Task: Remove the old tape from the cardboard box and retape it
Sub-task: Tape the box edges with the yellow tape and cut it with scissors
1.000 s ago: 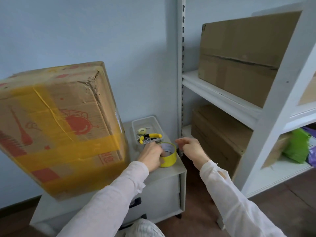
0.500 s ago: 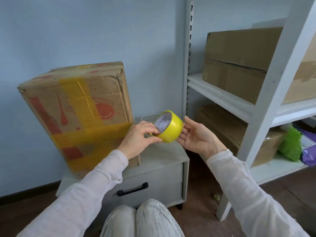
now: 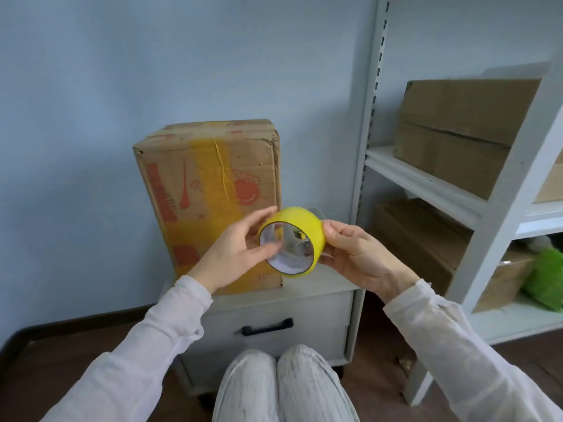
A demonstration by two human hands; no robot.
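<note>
In the head view, we are holding a yellow tape roll (image 3: 297,222) up in the air with both hands, its open core turned toward us. Our left hand (image 3: 237,254) is pinching the roll's left rim, with the thumb lying across the near edge of the core and the fingers reaching over the top. Our right hand (image 3: 358,255) is gripping the roll's right side, thumb pressing on the yellow outer band and fingers curling beneath it. The roll is hanging above the right half of the cabinet (image 3: 307,309) top, in front of the lower right corner of the cardboard box (image 3: 201,190).

The box is standing upright on the left part of the cabinet top, toward the back edge by the wall (image 3: 152,71). Old yellow tape (image 3: 210,159) is running down its front face and crossing its lower half. A clear tray (image 3: 317,212) is peeking out behind the roll near the cabinet's back right corner.

We are kneeling before the cabinet, our knees (image 3: 283,382) just below its drawer handle (image 3: 267,327). A white shelf rack (image 3: 426,182) is standing to the right, carrying brown boxes (image 3: 457,132) and a green bag (image 3: 545,278).
</note>
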